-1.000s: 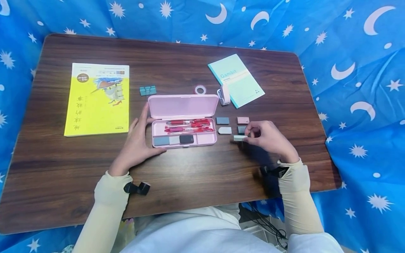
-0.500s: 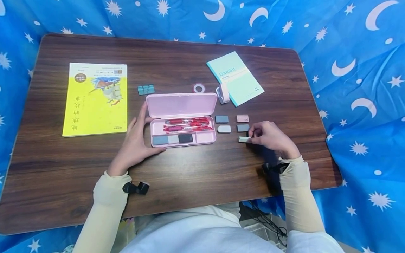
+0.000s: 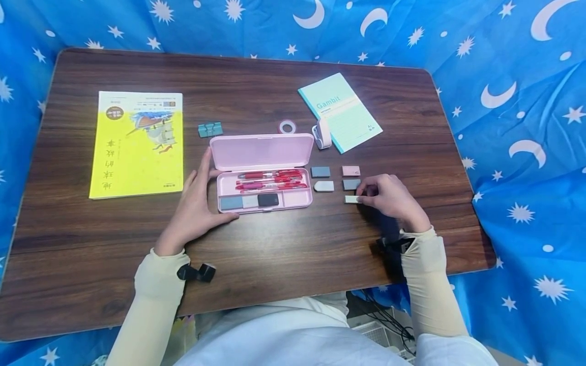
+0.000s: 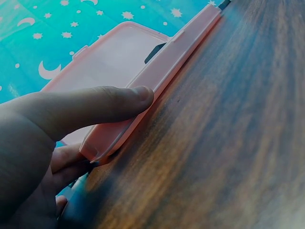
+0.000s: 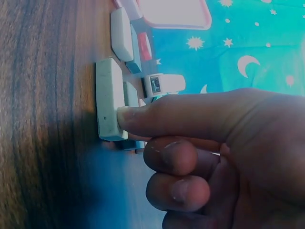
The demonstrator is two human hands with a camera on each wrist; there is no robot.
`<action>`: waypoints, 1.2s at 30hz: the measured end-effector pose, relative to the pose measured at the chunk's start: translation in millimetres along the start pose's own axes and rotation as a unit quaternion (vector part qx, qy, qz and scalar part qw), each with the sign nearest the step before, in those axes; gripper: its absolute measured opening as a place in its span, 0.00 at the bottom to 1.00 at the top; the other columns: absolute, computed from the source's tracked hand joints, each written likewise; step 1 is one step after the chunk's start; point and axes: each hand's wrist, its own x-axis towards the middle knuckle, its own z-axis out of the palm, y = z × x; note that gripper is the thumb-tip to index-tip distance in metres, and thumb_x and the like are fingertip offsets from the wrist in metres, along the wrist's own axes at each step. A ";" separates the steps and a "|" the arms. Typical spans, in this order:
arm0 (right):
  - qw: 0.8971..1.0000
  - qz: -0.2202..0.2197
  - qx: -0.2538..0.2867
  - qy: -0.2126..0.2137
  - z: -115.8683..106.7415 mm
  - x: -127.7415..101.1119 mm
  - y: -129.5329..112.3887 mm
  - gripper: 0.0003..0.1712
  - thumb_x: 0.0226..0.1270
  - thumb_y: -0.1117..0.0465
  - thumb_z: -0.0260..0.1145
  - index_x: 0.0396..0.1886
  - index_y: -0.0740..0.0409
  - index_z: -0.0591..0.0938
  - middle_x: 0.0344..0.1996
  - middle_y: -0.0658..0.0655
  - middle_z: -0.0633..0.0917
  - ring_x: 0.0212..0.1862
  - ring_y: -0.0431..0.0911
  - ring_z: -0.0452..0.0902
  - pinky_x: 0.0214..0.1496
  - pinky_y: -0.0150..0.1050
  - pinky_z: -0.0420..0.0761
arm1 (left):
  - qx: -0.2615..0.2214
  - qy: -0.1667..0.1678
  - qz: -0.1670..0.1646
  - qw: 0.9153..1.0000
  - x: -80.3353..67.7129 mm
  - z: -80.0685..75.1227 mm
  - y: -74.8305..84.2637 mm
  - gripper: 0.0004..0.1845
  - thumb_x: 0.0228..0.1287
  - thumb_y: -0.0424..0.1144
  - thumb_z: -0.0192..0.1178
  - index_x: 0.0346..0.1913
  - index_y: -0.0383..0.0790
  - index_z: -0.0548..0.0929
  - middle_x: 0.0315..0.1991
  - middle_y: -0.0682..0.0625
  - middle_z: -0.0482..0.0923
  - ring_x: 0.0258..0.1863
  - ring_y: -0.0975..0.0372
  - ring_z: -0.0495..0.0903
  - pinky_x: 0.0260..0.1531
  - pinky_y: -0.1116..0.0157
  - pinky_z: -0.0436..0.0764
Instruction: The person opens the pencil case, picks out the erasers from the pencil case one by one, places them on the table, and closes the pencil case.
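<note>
Your right hand (image 3: 386, 195) pinches the white eraser (image 3: 351, 200) on the worktop (image 3: 293, 254), right of the pencil case (image 3: 263, 175); your left hand (image 3: 197, 203) steadies the case, fingers relaxed. Lift the eraser cleanly, clear of its neighbours.

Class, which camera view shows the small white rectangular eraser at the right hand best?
The right wrist view: the small white rectangular eraser fills the frame close up, the right hand touching its end. The head view shows it tiny. The left wrist view misses it.

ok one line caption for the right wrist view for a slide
Right hand pinches a pale eraser lying on the wooden table.
</note>
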 end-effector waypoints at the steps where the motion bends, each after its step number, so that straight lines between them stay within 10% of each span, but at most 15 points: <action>1: 1.000 0.000 -0.001 0.000 0.0 0.5 -0.6 0.03 0.66 0.64 0.70 0.34 0.60 0.87 0.20 0.50 0.80 0.24 0.44 0.72 0.28 0.37 0.69 | 0.000 0.000 0.000 1.000 -0.2 -0.1 -0.3 0.79 0.36 0.47 0.86 0.82 0.59 0.32 0.66 0.42 0.76 0.71 0.51 0.67 0.78 0.48 0.40; 8: 0.998 0.003 -0.015 0.055 0.7 1.5 -17.3 0.03 0.64 0.63 0.72 0.31 0.57 0.87 0.20 0.50 0.81 0.24 0.44 0.73 0.29 0.39 0.69 | 0.001 0.000 0.001 1.000 -0.9 -0.5 -1.5 0.79 0.36 0.47 0.86 0.81 0.60 0.32 0.66 0.42 0.75 0.71 0.52 0.68 0.78 0.49 0.40; 13: 0.990 -0.039 0.016 0.135 16.5 9.3 -64.6 0.04 0.65 0.61 0.71 0.31 0.56 0.88 0.20 0.50 0.82 0.24 0.43 0.72 0.29 0.38 0.69 | 0.000 0.001 0.000 1.000 -1.0 -0.2 -1.6 0.80 0.36 0.47 0.86 0.81 0.60 0.32 0.66 0.42 0.75 0.71 0.52 0.67 0.78 0.49 0.40; 18: 0.986 -0.105 0.036 0.121 51.9 24.7 -111.7 0.05 0.65 0.59 0.71 0.36 0.55 0.90 0.19 0.47 0.82 0.23 0.40 0.73 0.28 0.37 0.70 | 0.000 0.001 -0.001 1.000 0.3 1.2 -1.1 0.80 0.35 0.46 0.86 0.82 0.59 0.32 0.66 0.42 0.75 0.71 0.52 0.67 0.78 0.49 0.40; 36: 0.974 -0.073 -0.130 0.170 99.0 40.0 -156.2 0.07 0.64 0.54 0.73 0.33 0.52 0.88 0.13 0.47 0.76 0.17 0.44 0.67 0.16 0.36 0.58 | 0.010 -0.001 0.003 1.000 -0.9 -2.6 2.9 0.80 0.35 0.46 0.86 0.82 0.56 0.32 0.67 0.42 0.75 0.70 0.54 0.70 0.78 0.48 0.41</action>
